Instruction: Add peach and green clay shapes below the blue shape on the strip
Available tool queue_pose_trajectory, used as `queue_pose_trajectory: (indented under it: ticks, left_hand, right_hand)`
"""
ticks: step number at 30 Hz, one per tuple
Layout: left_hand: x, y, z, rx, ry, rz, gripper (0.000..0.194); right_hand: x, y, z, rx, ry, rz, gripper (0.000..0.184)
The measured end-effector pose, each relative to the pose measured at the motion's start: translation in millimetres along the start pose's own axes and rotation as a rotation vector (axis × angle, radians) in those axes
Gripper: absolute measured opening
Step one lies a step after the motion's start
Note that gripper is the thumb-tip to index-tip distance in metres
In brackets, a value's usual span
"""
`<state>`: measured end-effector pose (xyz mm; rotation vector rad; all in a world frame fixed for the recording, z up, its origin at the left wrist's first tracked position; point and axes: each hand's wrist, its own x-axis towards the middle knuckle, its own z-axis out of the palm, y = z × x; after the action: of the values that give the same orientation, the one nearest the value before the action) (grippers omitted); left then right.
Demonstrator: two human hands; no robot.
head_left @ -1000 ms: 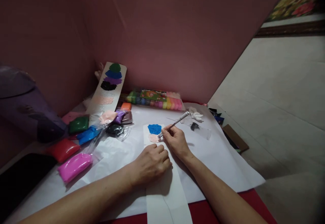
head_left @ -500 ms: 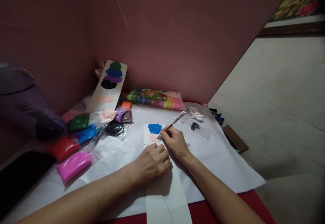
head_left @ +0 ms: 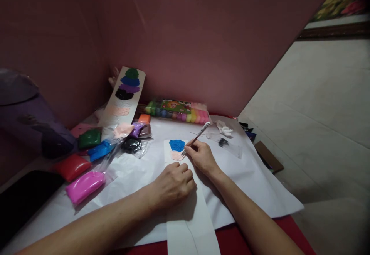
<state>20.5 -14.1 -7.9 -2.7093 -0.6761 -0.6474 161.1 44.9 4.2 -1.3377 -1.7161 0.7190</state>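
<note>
right hand (head_left: 202,157) gripping fork (head_left: 201,131) at peach patch (head_left: 176,155) mid-frame, left hand (head_left: 175,183) resting on white strip (head_left: 190,236), pink packet (head_left: 86,186) lying lower left

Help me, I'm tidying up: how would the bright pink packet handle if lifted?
The bright pink packet probably squashes softly, as it looks plump. Its shiny wrapper may feel slippery. Lying flat on the sheet, it seems unlikely to roll.

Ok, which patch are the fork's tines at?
The pale peach patch on the nearer card: fork tines at its right edge; the blue patch lies farther off.
</note>
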Motion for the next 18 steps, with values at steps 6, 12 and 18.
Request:
queue_pose_trajectory:
  ticks: [6, 12, 18]
  left_hand:
    - [-0.3, -0.3, 1.0, 0.008, 0.008, 0.002, 0.017]
    - [0.1, -0.7, 0.6, 0.006, 0.019, 0.002, 0.018]
    - [-0.8, -1.3, 1.0, -0.001, 0.010, 0.002, 0.016]
  right_hand:
    - [1.8, 3.1, 0.3, 0.017, 0.030, 0.005, 0.014]
    - [2.6, 7.7, 1.3, 0.064, 0.030, 0.070, 0.016]
    - [1.2, 10.4, 1.4, 0.072, 0.020, 0.113, 0.018]
